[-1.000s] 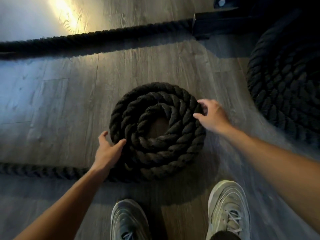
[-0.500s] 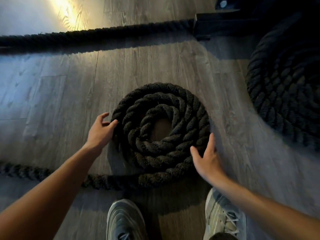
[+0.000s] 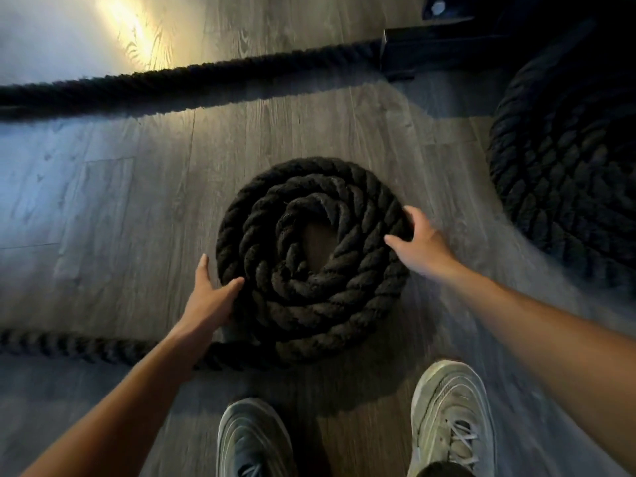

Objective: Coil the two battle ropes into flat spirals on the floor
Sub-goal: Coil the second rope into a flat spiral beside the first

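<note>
Rope coil flat on floor, centre. Left hand slid down to lower-left rim, open, pressing. Right hand moved up from lower-right to right rim, fingers spread, touching.

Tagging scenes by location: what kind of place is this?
Probably a gym. Thick battle rope half coiled on wood-look floor, a bigger coil at right, and a dark metal frame the rope runs to.
</note>
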`<state>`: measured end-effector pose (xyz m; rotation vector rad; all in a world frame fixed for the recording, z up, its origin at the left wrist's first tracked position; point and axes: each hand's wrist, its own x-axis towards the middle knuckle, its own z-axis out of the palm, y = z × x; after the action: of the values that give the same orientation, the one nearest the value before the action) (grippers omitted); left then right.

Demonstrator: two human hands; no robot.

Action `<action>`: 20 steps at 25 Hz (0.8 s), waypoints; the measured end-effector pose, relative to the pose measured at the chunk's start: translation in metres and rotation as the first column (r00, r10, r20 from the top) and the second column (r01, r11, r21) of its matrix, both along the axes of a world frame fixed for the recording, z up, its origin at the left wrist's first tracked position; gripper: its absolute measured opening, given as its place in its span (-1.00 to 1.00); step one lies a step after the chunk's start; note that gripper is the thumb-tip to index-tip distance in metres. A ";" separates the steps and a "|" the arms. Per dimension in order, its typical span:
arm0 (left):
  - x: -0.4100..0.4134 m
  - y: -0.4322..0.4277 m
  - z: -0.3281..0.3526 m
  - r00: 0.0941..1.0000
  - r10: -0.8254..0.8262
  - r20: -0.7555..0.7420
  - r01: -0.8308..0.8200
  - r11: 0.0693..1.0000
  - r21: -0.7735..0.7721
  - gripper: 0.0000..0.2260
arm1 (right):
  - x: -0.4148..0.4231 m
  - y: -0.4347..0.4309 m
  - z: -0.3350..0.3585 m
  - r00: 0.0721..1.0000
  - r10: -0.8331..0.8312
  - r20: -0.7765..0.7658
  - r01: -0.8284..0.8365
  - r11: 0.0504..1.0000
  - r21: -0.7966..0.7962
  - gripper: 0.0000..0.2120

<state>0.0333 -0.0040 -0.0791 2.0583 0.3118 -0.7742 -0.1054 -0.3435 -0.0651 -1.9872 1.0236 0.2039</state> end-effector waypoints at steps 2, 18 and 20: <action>-0.027 -0.005 0.000 0.999 -0.036 -0.033 0.035 0.999 -0.017 -0.22 | 0.008 -0.011 -0.001 0.999 -0.032 0.023 0.034 0.997 -0.064 -0.39; 0.036 -0.051 -0.001 0.945 -0.274 0.178 0.212 0.930 0.302 -0.39 | -0.050 0.080 -0.015 0.987 -0.134 -0.088 0.137 0.990 0.030 -0.28; 0.029 -0.039 -0.005 0.967 -0.190 0.170 0.151 0.964 0.220 -0.30 | -0.034 0.051 -0.011 0.996 -0.084 -0.022 0.084 0.996 -0.020 -0.30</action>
<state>0.0619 -0.0433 -0.0843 2.3595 0.1099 -0.6626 -0.1392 -0.2923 -0.0762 -1.9584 1.1249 0.1715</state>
